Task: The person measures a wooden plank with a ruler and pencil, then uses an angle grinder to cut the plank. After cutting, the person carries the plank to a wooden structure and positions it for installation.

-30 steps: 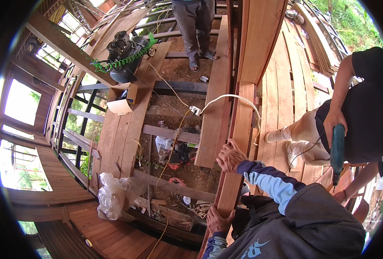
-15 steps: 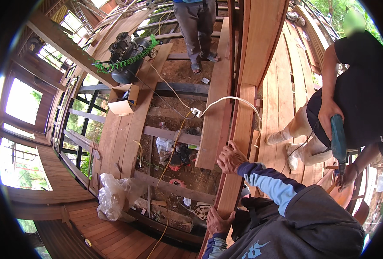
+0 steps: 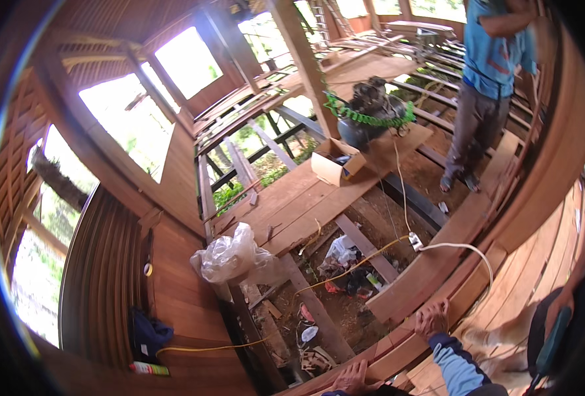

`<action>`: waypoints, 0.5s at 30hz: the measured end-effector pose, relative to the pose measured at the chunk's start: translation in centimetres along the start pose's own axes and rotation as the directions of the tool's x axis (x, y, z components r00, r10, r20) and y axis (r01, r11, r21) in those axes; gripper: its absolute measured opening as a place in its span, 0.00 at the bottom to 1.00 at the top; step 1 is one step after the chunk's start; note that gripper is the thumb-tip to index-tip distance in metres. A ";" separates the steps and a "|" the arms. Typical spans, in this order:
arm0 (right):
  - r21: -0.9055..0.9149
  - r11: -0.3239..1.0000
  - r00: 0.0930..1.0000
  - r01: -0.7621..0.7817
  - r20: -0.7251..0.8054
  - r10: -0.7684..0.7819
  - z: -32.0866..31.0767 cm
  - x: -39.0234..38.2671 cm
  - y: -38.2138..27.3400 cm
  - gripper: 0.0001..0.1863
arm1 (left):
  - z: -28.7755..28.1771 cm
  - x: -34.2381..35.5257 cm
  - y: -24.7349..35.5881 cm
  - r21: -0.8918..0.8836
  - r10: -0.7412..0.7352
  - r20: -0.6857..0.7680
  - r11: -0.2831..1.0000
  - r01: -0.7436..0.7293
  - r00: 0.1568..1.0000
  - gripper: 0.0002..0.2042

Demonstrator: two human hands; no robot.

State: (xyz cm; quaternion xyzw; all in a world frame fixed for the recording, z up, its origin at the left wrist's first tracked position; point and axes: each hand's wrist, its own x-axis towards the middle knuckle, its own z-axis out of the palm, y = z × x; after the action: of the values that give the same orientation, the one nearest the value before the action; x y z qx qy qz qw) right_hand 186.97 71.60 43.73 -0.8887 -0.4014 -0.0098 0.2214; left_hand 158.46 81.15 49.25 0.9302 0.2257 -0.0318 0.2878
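Note:
A long wooden plank [image 3: 398, 353] runs along the lower right, and both of my hands rest on it. My right hand [image 3: 432, 318] has its fingers curled over the edge. Lower down, closer to the picture's bottom edge, my left hand [image 3: 350, 379] also grips the wood. My right sleeve is dark blue and light blue. A white cable [image 3: 467, 247] lies across the timber just beyond my right hand and joins a white socket block [image 3: 416, 242]. At the right rim a co-worker's hand holds a green drill [image 3: 553, 342], partly cut off by the dark border.
An air compressor [image 3: 365, 125] with a coiled green hose stands beside an open cardboard box [image 3: 335, 173] on boards. Open gaps between joists show soil and rubbish. A clear plastic bag [image 3: 236, 254] lies at a board's end. Another person [image 3: 487, 72] in blue stands at the back right.
My view has swung left and up, bringing in more wall and window openings. Both hands stay on the plank. The co-worker with the drill has moved toward the right rim of the picture.

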 end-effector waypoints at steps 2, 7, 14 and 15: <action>-0.025 1.000 1.000 0.010 0.004 -0.010 0.2 0.0 -0.1 0.13 | 0.1 0.0 -0.2 -0.048 -0.027 0.045 0.998 0.029 0.999 0.44; -0.038 0.999 0.999 -0.002 0.036 0.003 -0.5 0.2 0.6 0.15 | -0.7 0.2 1.3 0.011 -0.115 0.201 0.993 0.115 0.973 0.50; -0.050 0.999 0.999 -0.011 0.042 0.013 -0.5 0.0 -0.3 0.15 | 2.3 -0.9 -0.8 0.015 -0.071 0.054 0.997 0.070 0.996 0.50; -0.042 0.999 1.000 -0.010 0.023 0.011 -0.3 -0.2 -0.5 0.14 | 5.1 -0.9 -3.1 0.017 -0.032 0.007 0.999 0.032 0.999 0.49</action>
State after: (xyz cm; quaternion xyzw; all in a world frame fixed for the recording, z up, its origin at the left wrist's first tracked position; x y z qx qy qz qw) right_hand 186.50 71.63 44.18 -0.8954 -0.3988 -0.0066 0.1978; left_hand 156.61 80.25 43.53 0.9287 0.2392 -0.0416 0.2802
